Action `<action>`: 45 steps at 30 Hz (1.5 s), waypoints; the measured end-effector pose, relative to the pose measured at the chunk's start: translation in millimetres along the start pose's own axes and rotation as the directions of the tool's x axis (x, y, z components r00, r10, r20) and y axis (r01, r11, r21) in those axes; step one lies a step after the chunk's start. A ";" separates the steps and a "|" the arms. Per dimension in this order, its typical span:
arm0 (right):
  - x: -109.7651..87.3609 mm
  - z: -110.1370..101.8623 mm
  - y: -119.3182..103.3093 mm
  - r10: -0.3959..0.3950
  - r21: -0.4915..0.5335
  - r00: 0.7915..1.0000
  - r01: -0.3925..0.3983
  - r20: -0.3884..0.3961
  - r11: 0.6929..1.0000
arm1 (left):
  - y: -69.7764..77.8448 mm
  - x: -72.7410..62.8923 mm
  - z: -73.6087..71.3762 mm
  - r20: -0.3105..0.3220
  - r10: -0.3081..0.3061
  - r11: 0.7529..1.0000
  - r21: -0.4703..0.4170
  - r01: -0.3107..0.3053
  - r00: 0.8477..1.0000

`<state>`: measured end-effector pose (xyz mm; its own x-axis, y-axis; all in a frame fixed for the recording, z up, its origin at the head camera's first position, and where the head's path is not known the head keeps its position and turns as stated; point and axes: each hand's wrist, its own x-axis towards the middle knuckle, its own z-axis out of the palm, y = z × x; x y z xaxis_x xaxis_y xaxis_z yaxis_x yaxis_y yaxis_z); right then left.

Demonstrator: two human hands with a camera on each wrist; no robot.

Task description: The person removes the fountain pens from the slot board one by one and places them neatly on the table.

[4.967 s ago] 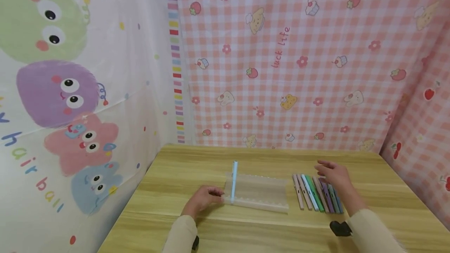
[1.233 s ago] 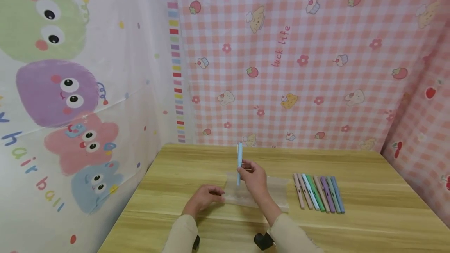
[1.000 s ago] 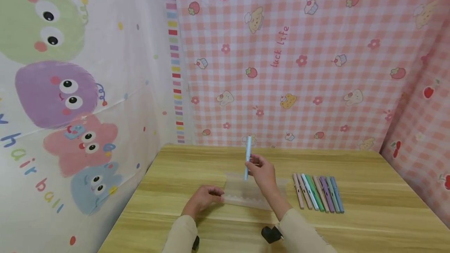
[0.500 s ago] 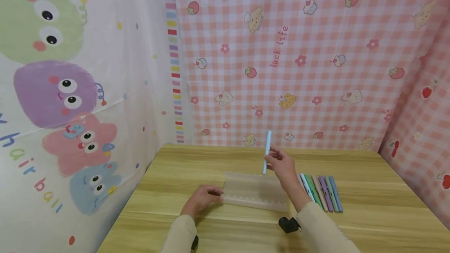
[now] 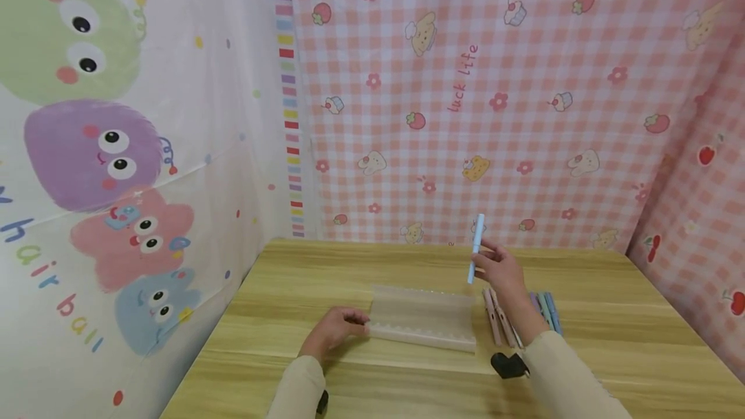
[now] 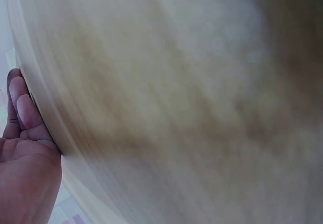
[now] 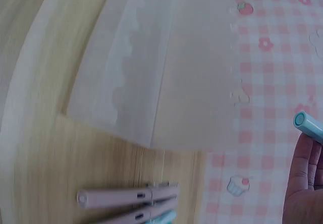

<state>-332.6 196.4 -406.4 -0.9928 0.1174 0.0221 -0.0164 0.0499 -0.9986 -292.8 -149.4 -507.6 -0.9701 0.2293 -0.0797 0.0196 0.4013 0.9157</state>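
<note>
A light blue pen (image 5: pixel 476 247) stands nearly upright in my right hand (image 5: pixel 503 277), pinched between thumb and fingers above the table's right half. In the right wrist view, one end of that pen (image 7: pixel 309 125) shows above the fingers (image 7: pixel 302 168). On the table lies a frosted, see-through pen rack (image 5: pixel 421 309) with scalloped, notched rows; no pen lies on it. My left hand (image 5: pixel 337 332) holds the rack's left end between thumb and fingers. The left wrist view shows only that hand's palm and fingers (image 6: pixel 28 110); the grip is hidden there.
Several pens lie side by side right of the rack, partly hidden by my right arm: pinkish pens (image 5: pixel 493 322) and a blue pen (image 5: pixel 554 314) among them. Patterned curtains (image 5: pixel 495 115) stand behind and beside the wooden table (image 5: pixel 291 277). A black piece (image 5: pixel 508 365) sits at my right wrist.
The light blue pen lay across the rack's left part; my right hand has taken it up and carried it rightward, toward the row of pens. My left hand has stayed at the rack.
</note>
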 end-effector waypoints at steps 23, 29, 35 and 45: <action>4.7 -138.2 46.6 0.105 -0.093 0.993 -0.100 0.046 0.991 | -1.6 2.1 0.3 -0.002 0.027 0.999 0.027 -0.027 1.000; 1.2 -169.4 65.2 0.149 -0.103 0.989 -0.146 0.020 0.984 | -1.5 1.5 0.7 -0.004 0.033 0.999 0.024 -0.033 0.999; -1.8 -185.5 75.7 0.194 -0.159 0.981 -0.191 0.005 0.969 | -2.3 2.7 1.4 -0.004 0.015 0.999 0.029 -0.015 1.000; -0.2 -194.4 97.0 0.216 -0.225 0.976 -0.214 -0.015 0.951 | -3.6 4.2 1.7 -0.007 0.017 1.000 0.022 -0.016 1.000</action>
<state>-311.0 394.0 -494.0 -0.9710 0.1405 -0.1933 0.2233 0.2458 -0.9432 -296.5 -148.3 -511.9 -0.9712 0.2301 -0.0619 0.0409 0.4168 0.9081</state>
